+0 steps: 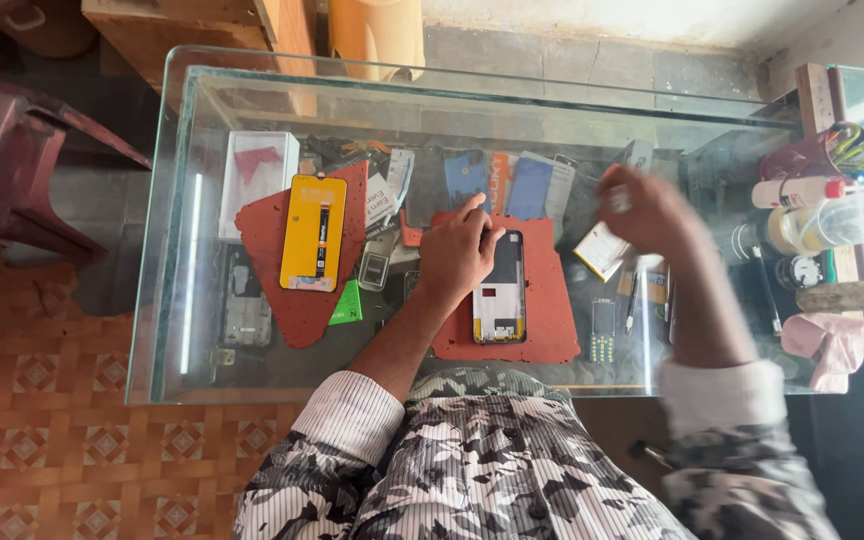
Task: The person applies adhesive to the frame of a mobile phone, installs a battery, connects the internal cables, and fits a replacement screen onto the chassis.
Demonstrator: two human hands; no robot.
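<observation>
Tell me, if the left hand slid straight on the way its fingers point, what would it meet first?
Probably the blue phone cover lying past the opened phone that the left hand rests on, though depth through the glass is unclear.

Opened phone, back cover off, flat on red mat.

glossy glass counter, upper left to right of frame. matt, rough-edged red mat at centre. shiny yellow phone screen part centre-left, on a second red mat.
</observation>
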